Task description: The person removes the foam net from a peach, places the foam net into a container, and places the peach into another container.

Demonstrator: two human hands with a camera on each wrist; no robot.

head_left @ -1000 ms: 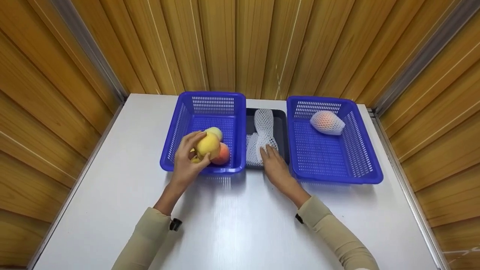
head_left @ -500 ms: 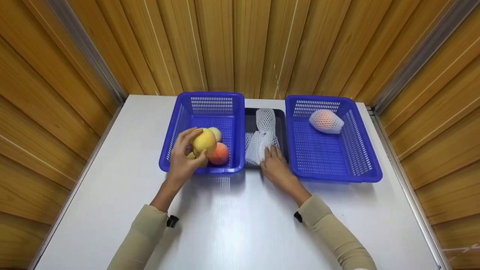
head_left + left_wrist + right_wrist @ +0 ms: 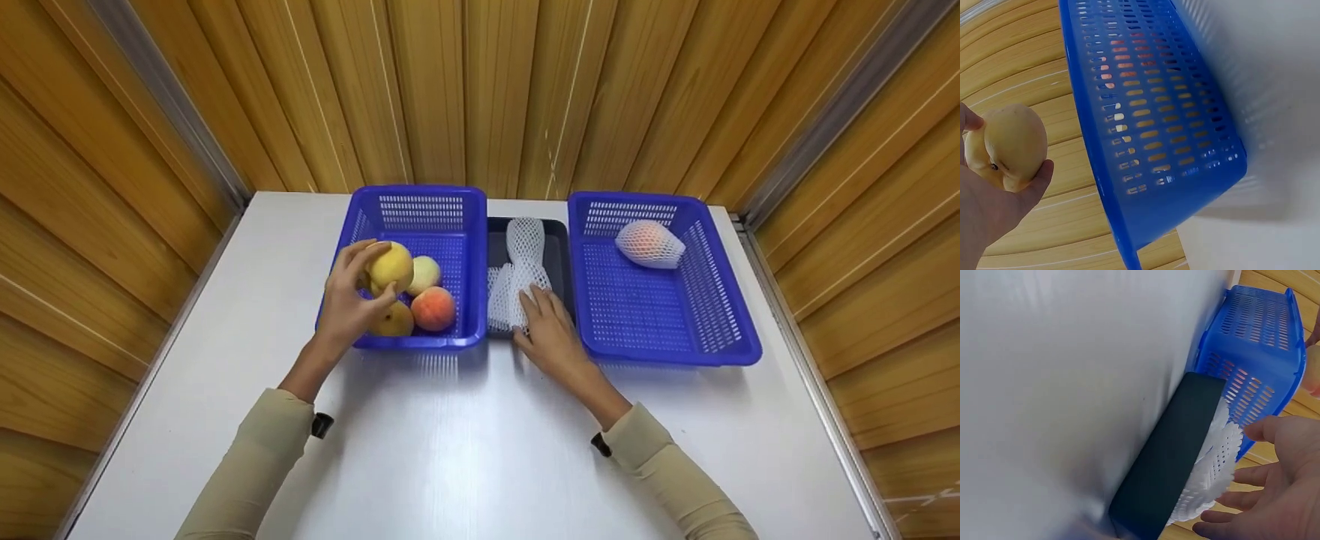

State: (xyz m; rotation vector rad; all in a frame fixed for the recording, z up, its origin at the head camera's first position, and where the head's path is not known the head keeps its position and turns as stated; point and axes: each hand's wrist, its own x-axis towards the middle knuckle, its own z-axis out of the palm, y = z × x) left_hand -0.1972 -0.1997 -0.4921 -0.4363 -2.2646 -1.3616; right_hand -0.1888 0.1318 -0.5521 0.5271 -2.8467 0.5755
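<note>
My left hand (image 3: 346, 300) grips a yellow peach (image 3: 394, 268) between thumb and fingers, held up over the left blue basket (image 3: 450, 343). The cleft and stem hollow of this peach (image 3: 1016, 143) show in the left wrist view. Below it in the basket lie a red peach (image 3: 433, 309), a pale one (image 3: 425, 274) and a brownish-yellow round fruit (image 3: 395, 321). My right hand (image 3: 553, 337) rests its spread fingers on white foam net sleeves (image 3: 527, 247) in a black tray (image 3: 556, 259). In the right wrist view its fingertips are right at the sleeves' edge (image 3: 1216, 467).
The right blue basket (image 3: 637, 319) holds a reddish fruit in a white foam net (image 3: 648, 244). The tray stands between both baskets on the white table (image 3: 465, 435). Wood-patterned panels (image 3: 495, 97) close off the back and sides.
My left hand has drawn the yellow peach to the left, uncovering more of the fruit below. My right hand shifts slightly on the net sleeves, its fingers now spread more.
</note>
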